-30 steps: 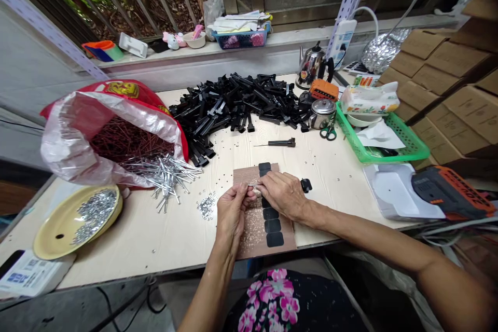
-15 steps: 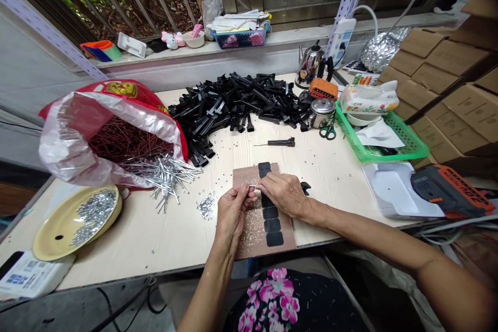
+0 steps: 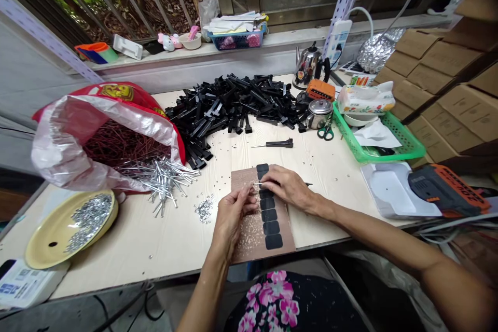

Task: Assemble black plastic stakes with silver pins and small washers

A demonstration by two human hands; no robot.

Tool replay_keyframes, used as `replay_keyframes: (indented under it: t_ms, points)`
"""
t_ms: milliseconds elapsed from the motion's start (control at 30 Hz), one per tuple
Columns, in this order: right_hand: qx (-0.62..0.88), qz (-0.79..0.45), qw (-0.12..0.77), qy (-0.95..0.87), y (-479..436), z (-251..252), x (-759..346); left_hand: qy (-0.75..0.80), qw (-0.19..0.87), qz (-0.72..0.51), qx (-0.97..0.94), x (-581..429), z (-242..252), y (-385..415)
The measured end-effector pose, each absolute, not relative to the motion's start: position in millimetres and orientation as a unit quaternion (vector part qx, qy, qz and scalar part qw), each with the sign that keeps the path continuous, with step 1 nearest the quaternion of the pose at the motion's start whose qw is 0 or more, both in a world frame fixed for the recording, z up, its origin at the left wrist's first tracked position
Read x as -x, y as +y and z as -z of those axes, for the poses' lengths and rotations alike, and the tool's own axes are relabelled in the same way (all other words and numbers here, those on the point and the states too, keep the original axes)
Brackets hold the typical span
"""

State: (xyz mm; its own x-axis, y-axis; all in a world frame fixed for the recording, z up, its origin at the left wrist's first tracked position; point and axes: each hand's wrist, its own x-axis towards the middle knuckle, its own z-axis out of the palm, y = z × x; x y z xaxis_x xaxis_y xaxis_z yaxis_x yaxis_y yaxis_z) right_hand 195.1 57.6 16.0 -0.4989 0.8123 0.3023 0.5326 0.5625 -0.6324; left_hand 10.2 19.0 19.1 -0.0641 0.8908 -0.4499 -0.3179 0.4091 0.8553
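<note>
My right hand rests over the upper part of a brown board with a column of black pads, and pinches a thin metal pin that points left. My left hand lies on the board's left side with fingers curled; whether it holds anything is hidden. Tiny pale specks cover the board's lower half. Small silver bits lie just left of the board.
A heap of black plastic parts fills the table's back. A red and clear bag spills metal pins. A yellow dish of silver bits, a green basket, kettle, orange power tool, cardboard boxes.
The hands were pinched together over the board; now they have parted, the left hand lower and the right holding the pin out over the black pads. The camera shifted slightly.
</note>
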Motion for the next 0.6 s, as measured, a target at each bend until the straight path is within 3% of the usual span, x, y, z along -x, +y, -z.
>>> replay_keyframes:
  t_ms: [233,433,600]
  points:
    - [0.415,-0.111,0.217,-0.877,101.9,-5.1,-219.2,0.611,0.477,-0.516,-0.364,-9.8,-5.8,12.6]
    - [0.232,-0.126,0.167,-0.950,59.9,15.7,-213.4,0.653,0.388,-0.518,-0.393,-16.0,-1.2,9.8]
    - [0.332,-0.128,0.222,-0.908,57.2,6.4,-216.1,0.647,0.378,-0.526,-0.403,-19.2,-4.0,10.0]
